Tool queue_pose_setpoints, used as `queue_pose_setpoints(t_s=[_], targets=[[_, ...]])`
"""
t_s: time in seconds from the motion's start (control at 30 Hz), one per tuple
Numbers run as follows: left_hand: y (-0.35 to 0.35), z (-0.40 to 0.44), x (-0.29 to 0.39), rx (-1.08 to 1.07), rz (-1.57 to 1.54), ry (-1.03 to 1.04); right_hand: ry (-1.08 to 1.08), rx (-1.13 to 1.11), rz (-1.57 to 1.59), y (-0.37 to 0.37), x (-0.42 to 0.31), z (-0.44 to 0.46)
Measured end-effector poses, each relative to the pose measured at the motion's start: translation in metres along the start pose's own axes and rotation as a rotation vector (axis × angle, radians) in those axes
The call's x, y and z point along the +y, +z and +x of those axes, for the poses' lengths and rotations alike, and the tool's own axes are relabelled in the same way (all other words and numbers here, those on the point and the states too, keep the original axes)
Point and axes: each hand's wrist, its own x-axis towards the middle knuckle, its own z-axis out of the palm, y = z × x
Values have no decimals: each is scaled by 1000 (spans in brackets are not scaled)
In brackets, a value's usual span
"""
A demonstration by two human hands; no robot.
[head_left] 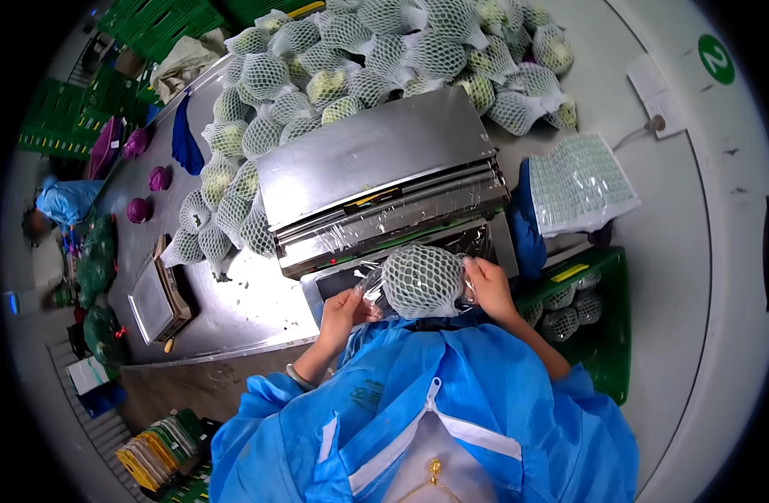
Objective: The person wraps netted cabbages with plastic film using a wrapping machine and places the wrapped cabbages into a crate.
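A round, pale vegetable in a white foam net [420, 281], which looks like a cabbage, sits at the front of the metal film-wrapping machine [376, 159]. Clear plastic film [373, 283] spreads out on both sides of it. My left hand [342, 315] is closed on the film at the vegetable's left side. On the right side, my right hand [488, 287] pinches the film close to the net. Both hands are near the vegetable's sides; its underside is hidden.
Many netted vegetables [384, 54] are heaped behind and left of the machine. A scale [160, 298] stands on the steel table [233, 323] at left, with purple cabbages [139, 210] beyond. At right are a label sheet [579, 186] and a green crate [607, 335]. Another person [66, 201] is far left.
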Motion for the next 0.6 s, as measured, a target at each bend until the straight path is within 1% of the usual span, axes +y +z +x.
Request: queue_pose_setpoints(t_s=[0.03, 0.1, 0.13, 0.17, 0.23, 0.27, 0.33, 0.37, 0.4, 0.43, 0.47, 0.5, 0.53, 0.57, 0.6], targets=[[-1, 3, -3, 106, 162, 68, -104, 82, -95, -1, 25, 6], [7, 10, -3, 312, 482, 208, 27, 145, -6, -2, 19, 1], [2, 20, -8, 336, 490, 184, -100, 228, -189, -8, 26, 5], [0, 31, -14, 406, 698, 343, -209, 308, -392, -14, 38, 14], [1, 50, -26, 535, 1106, 672, -381, 448, -688, -19, 65, 30], [3, 52, -26, 523, 1398, 705, -472, 469, -818, -16, 67, 32], [17, 66, -28, 487, 1518, 703, -658, 506, -1075, -1, 70, 41], [24, 72, -29, 465, 1578, 701, -734, 518, -1077, 10, 72, 49], [24, 82, -33, 384, 1560, 810, -736, 509, -1037, 22, 68, 55], [23, 89, -37, 346, 1473, 943, -733, 495, -997, 33, 65, 55], [24, 87, -37, 297, 1372, 960, -545, 370, -749, 36, 55, 49], [27, 88, -30, 253, 1269, 990, -372, 255, -498, 38, 43, 47], [31, 85, -32, 113, 1028, 1003, -139, 23, 168, 46, 43, 42], [34, 75, -41, -28, 791, 988, -282, -137, 206, 46, 57, 28], [43, 59, -29, -99, 723, 959, -413, -310, 261, 48, 59, 13]])
